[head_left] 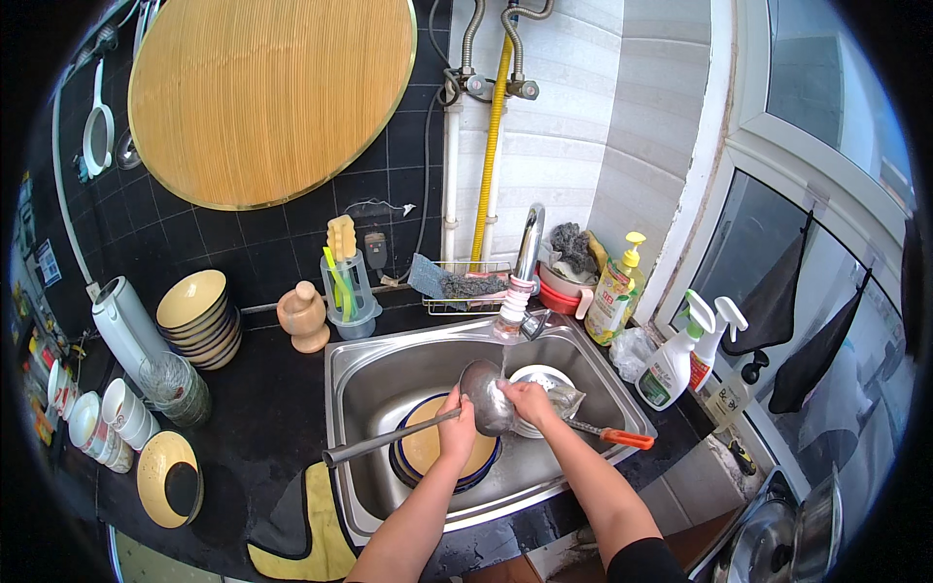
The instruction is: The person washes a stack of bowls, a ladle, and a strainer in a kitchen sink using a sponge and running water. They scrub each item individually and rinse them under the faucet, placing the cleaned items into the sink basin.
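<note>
Over the sink (340, 413) I hold a metal ladle (489, 396) under the running tap (528, 248). My left hand (459, 423) is closed around the ladle where its bowl meets the handle, and the long dark handle points down to the left past the sink's rim. My right hand (530, 400) is closed at the right edge of the ladle's bowl; its fingertips are partly hidden. Below, a yellow bowl with a dark blue rim (425, 447) rests in the sink. Behind my right hand sits a white bowl (530, 373) with metal utensils, and an orange-handled utensil (625, 437) crosses the sink's right rim.
Left of the sink stand a wooden mortar (304, 321), a utensil holder (352, 301), stacked bowls (199, 316) and a single bowl (155, 476). A yellow-and-black cloth (326, 525) lies by the front edge. Soap (614, 296) and spray bottles (671, 364) stand at the right.
</note>
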### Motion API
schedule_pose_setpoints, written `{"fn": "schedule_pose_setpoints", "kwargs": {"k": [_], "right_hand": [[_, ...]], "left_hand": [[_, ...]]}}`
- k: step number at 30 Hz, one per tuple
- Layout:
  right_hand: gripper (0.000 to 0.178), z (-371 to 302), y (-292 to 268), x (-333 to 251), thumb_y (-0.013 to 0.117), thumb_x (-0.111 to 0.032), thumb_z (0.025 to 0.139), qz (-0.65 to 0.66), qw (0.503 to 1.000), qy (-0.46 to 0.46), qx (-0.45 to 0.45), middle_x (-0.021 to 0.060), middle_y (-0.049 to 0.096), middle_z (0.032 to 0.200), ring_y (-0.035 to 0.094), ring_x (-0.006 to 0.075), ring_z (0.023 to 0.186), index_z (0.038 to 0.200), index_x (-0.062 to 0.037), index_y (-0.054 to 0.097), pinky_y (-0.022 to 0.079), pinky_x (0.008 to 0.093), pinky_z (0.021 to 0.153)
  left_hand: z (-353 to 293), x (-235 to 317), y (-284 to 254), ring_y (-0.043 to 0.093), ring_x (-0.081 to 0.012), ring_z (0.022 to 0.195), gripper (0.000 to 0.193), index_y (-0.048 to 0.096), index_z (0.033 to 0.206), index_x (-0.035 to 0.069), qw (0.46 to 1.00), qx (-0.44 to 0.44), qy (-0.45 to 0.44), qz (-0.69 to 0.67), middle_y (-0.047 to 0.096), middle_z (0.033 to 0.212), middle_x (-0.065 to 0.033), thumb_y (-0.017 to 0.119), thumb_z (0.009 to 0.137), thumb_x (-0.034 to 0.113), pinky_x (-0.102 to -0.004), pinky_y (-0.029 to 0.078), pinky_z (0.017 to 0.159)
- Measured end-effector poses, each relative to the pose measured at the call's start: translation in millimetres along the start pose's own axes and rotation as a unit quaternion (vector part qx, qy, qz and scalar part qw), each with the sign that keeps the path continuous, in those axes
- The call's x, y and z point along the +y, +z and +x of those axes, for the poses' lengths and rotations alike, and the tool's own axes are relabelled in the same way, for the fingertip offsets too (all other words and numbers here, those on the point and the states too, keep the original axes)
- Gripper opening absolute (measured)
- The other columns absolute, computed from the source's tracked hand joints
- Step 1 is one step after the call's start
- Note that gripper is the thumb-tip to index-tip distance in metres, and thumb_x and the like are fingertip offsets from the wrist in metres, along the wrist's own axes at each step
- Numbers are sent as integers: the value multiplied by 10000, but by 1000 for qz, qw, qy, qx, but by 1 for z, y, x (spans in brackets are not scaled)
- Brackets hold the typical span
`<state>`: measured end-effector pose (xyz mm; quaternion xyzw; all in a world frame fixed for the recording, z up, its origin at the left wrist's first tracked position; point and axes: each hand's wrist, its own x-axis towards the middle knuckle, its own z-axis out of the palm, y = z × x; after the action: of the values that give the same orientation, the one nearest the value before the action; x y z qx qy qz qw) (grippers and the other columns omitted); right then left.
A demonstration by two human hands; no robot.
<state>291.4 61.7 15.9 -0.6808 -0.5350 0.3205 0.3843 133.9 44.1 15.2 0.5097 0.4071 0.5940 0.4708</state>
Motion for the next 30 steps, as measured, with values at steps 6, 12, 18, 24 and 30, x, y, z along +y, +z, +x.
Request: {"fn": "schedule_pose_setpoints", "kwargs": {"k": [6, 12, 18, 24, 30], "right_hand": [[504, -8, -2, 0, 493, -448, 843, 26, 999, 19, -30, 72, 536, 521, 515, 145, 454, 647, 10, 573, 419, 264, 452], [289, -25, 7, 14, 600, -324, 808, 176, 962, 48, -202, 19, 564, 614, 517, 79, 501, 738, -48, 552, 422, 203, 443], [215, -29, 5, 6, 613, -253, 810, 223, 963, -8, -152, 4, 556, 624, 485, 49, 468, 863, -71, 510, 391, 184, 413], [166, -21, 4, 17, 491, -196, 886, 307, 945, -41, -108, 23, 563, 621, 478, 55, 440, 970, -53, 497, 382, 186, 398], [167, -21, 5, 14, 478, -178, 891, 317, 944, -87, -9, -10, 533, 629, 429, 43, 427, 1001, -56, 507, 350, 188, 395]], "left_hand": [[-1, 3, 1, 505, -104, 824, 304, 499, 1137, -14, 999, 15, 38, 19, 584, 931, -65, 408, 850, 30, -227, 399, 754], [7, -6, 1, 528, -135, 867, 335, 479, 1174, 13, 996, 64, 52, -31, 587, 971, -96, 412, 846, 19, -240, 401, 790], [6, -15, 3, 507, -135, 956, 387, 441, 1206, 15, 989, 14, -17, -149, 547, 1065, -82, 442, 821, -25, -248, 382, 846], [6, -25, 2, 526, -166, 961, 341, 471, 1122, 32, 965, -53, -111, -233, 537, 1065, -79, 497, 790, -44, -280, 421, 823], [10, -6, 19, 580, -213, 864, 273, 486, 1053, 20, 957, -86, -236, -147, 562, 1004, -107, 568, 794, 37, -334, 524, 680]]}}
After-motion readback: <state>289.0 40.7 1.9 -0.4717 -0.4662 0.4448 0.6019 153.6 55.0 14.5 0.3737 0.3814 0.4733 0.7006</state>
